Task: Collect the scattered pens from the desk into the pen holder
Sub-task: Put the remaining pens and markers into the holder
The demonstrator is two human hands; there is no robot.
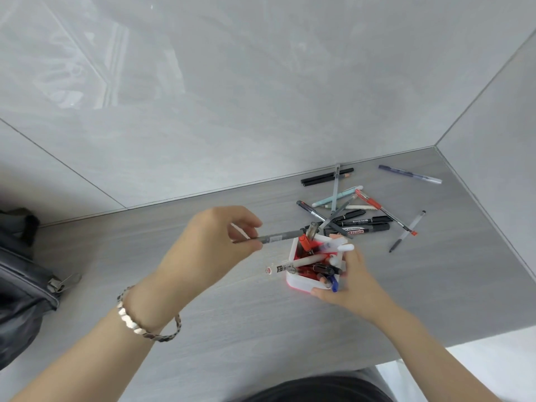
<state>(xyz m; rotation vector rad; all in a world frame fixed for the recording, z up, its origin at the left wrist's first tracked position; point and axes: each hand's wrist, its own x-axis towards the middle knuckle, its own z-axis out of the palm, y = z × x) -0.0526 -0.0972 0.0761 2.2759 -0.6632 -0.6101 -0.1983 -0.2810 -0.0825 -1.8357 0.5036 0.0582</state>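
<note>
A white pen holder with a red inside [293, 281] stands on the grey desk [232, 329], holding several pens. My right hand [352, 281] grips its right side. My left hand [208, 250] pinches a grey pen [278, 237] held level, its tip reaching over the holder's far rim. A white pen [295, 265] leans out of the holder to the left. Behind the holder lies a heap of scattered pens [348, 211], among them black markers [362, 226], a red pen [377, 205] and a light blue one [338, 196].
A blue pen [410, 174] lies alone at the far right by the wall. Two black pens [326, 177] rest along the back wall. A grey pen with a red band [407, 231] lies right of the heap. A dark bag [20, 285] sits at the left edge.
</note>
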